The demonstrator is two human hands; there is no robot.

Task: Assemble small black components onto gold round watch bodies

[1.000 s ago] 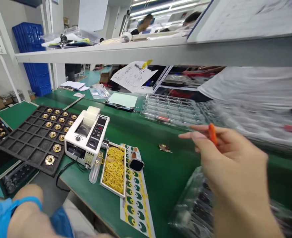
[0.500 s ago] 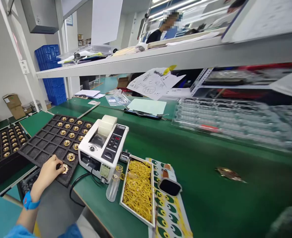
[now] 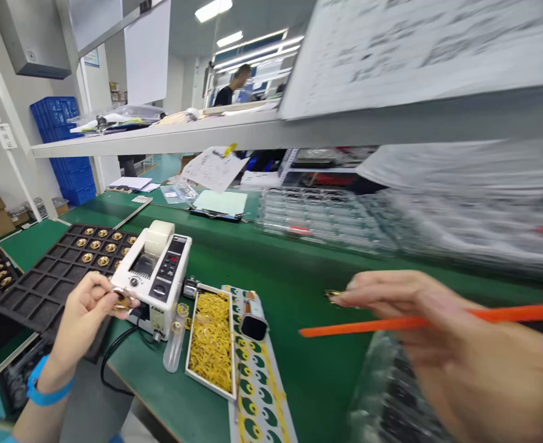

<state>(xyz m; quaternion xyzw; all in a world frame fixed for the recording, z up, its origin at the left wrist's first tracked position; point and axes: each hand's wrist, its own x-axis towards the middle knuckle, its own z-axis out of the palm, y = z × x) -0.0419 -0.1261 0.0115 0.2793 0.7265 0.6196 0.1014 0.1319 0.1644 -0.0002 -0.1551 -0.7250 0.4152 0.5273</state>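
My left hand (image 3: 84,314) has thumb and fingers closed on a round gold part (image 3: 122,299), raised beside the tape dispenser (image 3: 154,277). Below and behind it lies the black compartment tray (image 3: 40,295), with several similar gold parts in its far compartments. On the right, my right hand (image 3: 419,326) is blurred by motion. Its fingertips are pinched on a small gold piece (image 3: 331,296) just over the green bench. A long orange stick (image 3: 359,329) also runs through this hand, pointing left; its kind is unclear.
A white box of yellow rings (image 3: 210,344) stands mid-bench, with a clear tube (image 3: 174,347) on its left. Beside it lie a perforated sheet (image 3: 262,375) and a smartwatch (image 3: 253,327). Clear plastic trays (image 3: 317,215) line the back. A shelf (image 3: 160,138) crosses above; a person stands beyond.
My left hand has lifted a gold part out of the tray. My right hand has come into view with the orange stick and taken the gold piece from the bench. The view has swung right.
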